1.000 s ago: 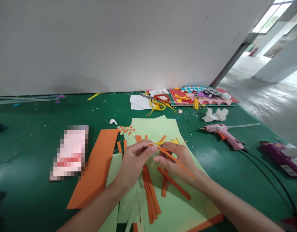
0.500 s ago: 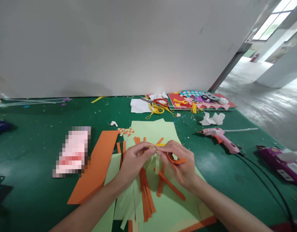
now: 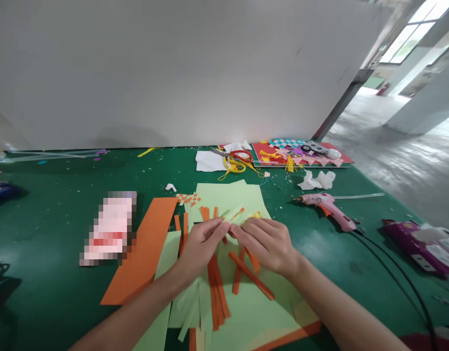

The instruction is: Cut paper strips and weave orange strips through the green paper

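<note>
Over the pale green paper sheets (image 3: 228, 195), my left hand (image 3: 202, 243) and my right hand (image 3: 270, 243) meet fingertip to fingertip. Both are closed in a pinch on thin paper strips (image 3: 238, 213), orange and green, whose ends poke out above the fingers. How the strips cross between the fingertips is hidden. Below my hands lie a bundle of loose orange strips (image 3: 217, 297) and two crossed orange strips (image 3: 256, 280). Cut green strips (image 3: 190, 304) spread beneath my left wrist. A small orange-and-white checkered woven piece (image 3: 188, 199) rests beyond my left hand.
An orange sheet (image 3: 146, 248) lies left, beside a blurred pink item (image 3: 111, 226). To the right are a pink glue gun (image 3: 328, 207) with a black cord and a purple device (image 3: 418, 246). Scissors (image 3: 239, 156) and a red board (image 3: 341, 158) with scraps sit near the wall.
My right hand has turned so its back faces up, covering the orange strips that hung from its fingers. The fingertips of both hands are closer together. The view shifts slightly.
</note>
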{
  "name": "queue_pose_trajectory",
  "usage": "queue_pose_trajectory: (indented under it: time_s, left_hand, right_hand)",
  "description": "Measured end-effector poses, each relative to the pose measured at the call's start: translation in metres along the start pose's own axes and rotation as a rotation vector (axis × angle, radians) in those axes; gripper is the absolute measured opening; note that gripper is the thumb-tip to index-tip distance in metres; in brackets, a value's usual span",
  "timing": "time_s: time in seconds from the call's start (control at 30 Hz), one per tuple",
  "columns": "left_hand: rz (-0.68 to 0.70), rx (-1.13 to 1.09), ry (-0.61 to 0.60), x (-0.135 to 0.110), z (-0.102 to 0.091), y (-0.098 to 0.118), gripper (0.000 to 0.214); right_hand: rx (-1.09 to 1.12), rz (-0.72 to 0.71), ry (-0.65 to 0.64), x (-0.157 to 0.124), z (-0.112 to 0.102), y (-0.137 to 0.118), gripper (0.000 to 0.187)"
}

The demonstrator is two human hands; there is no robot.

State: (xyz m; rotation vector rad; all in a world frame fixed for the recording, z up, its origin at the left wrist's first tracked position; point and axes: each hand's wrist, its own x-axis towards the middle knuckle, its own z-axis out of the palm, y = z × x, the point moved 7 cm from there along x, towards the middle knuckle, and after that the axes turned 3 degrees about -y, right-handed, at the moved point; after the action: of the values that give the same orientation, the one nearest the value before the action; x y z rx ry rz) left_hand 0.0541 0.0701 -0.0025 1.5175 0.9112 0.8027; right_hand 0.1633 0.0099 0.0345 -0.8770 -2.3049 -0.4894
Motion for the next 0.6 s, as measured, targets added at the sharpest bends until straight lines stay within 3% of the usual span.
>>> queue_pose_trajectory:
  time_s: [0.17,0.27,0.33,0.43,0.5,0.6]
  left_hand:
    - [-0.025,0.023,0.08,0.003,-0.01,-0.004,0.031]
    - [-0.033,0.012,0.156,0.004,-0.019,-0.009,0.031]
    - [-0.028,-0.002,0.195,0.004,-0.023,-0.011,0.029]
    - [0.01,0.058,0.186,0.003,-0.023,-0.008,0.03]
    - [0.049,0.139,0.128,0.002,-0.019,-0.004,0.032]
    - [0.111,0.238,0.015,0.0,-0.008,0.002,0.033]
  right_hand:
    - [0.074,0.066,-0.061,0.0,0.006,0.007,0.029]
    - [0.234,0.252,0.031,-0.004,0.003,0.022,0.023]
    - [0.423,0.473,0.05,-0.009,0.006,0.037,0.012]
    - [0.877,0.807,-0.143,-0.015,0.03,0.045,0.019]
    - [1.166,0.942,-0.243,-0.016,0.043,0.038,0.026]
    - [1.387,1.055,-0.167,-0.014,0.049,0.03,0.022]
